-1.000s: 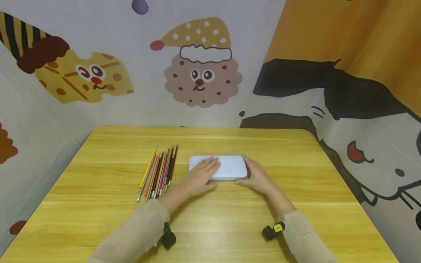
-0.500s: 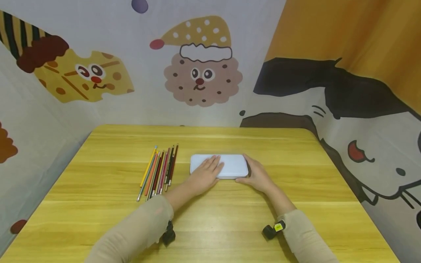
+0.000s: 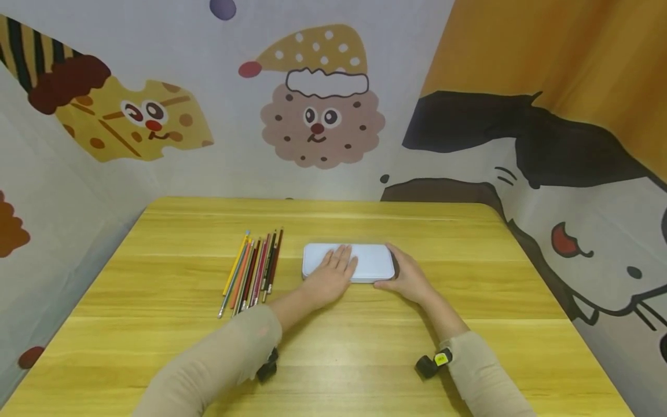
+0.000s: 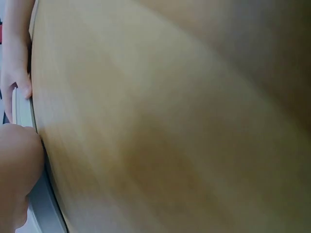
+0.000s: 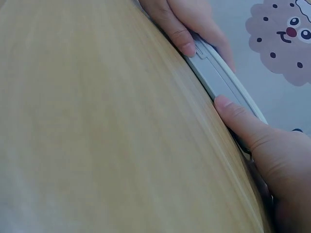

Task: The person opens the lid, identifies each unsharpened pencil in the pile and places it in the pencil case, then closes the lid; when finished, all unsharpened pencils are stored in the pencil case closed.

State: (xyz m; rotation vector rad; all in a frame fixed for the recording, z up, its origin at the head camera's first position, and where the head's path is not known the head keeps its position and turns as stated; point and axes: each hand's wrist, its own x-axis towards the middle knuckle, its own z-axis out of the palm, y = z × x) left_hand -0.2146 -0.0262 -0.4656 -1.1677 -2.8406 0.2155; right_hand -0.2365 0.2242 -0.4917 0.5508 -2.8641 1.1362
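The left hand (image 3: 329,277) lies flat, fingers straight, on the pale blue rectangular tin case (image 3: 371,262). The right hand (image 3: 408,279) grips its right end, thumb apparently against the front edge.

Yellow wooden table (image 3: 365,347) bearing coloured pencils (image 3: 252,272), seemingly closed white case (image 3: 372,262).

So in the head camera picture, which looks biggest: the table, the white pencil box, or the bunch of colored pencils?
1. The table, by far the largest.
2 and 3. The white pencil box and the bunch of colored pencils look much alike: the bunch is longer, the box is wider and partly hidden under the left hand, so I won't rank them.
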